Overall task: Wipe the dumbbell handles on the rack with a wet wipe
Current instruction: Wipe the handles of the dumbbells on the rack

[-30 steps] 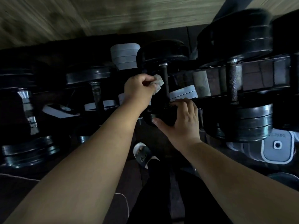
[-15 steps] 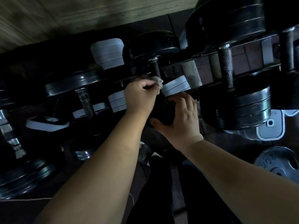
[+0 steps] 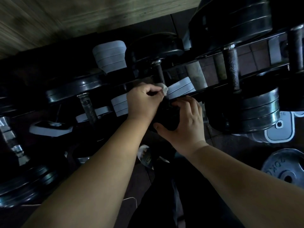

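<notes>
Left hand (image 3: 143, 102) fisted tight round a crumpled white wet wipe (image 3: 164, 90), wipe pressed on the low end of the thin dark metal dumbbell handle (image 3: 159, 72), right hand (image 3: 185, 122) curled round that dumbbell's black round weight head (image 3: 166, 120), dumbbell sitting across the black steel rack rail (image 3: 217, 87)

Person's body, head view. The left forearm (image 3: 98, 170) and the right forearm (image 3: 238, 175) were bare along their whole visible length, from the lower frame edge up to the left hand (image 3: 143, 102) and the right hand (image 3: 185, 124). Between the arms, the legs were clad in black trousers (image 3: 164, 203). One foot wore a pale open slipper (image 3: 143, 149) crossed by a dark strap (image 3: 147, 159). The strap carried a small light emblem, too blurred to read.
</notes>
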### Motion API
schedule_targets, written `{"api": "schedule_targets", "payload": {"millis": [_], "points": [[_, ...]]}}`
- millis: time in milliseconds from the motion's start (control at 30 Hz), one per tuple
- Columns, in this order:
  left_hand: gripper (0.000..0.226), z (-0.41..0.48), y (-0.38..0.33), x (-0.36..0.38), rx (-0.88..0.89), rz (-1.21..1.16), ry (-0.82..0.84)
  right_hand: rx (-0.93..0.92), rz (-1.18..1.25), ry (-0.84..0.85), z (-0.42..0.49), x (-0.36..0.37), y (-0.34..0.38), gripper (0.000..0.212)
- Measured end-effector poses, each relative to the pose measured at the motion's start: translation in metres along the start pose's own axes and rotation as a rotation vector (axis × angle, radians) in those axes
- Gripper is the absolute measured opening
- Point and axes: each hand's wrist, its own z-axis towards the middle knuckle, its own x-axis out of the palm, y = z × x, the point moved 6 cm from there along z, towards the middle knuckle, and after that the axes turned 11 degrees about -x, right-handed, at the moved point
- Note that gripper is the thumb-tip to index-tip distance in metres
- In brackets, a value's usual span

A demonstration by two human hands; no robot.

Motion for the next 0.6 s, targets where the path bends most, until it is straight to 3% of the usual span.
{"api": "schedule_targets", "payload": {"millis": [100, 267, 500, 600], "points": [[0.005, 0.002, -0.004, -0.001, 0.064, 0.045, -0.017, 0.007, -0.001, -0.005, 0.0, 0.003, 0.0, 0.074], [0.01, 0.025, -0.028, -0.005, 0.123, 0.058, -0.204, 0.016, 0.01, -0.001, 0.0, 0.0, -0.001, 0.076], [0.011, -0.003, -0.012, 0.006, 0.172, 0.182, -0.014, 0.031, 0.003, 0.021, -0.001, 0.001, -0.001, 0.077], [0.01, 0.003, -0.019, 0.002, 0.19, 0.186, -0.051, 0.024, -0.003, 0.017, -0.001, 0.001, -0.001, 0.074]]}}
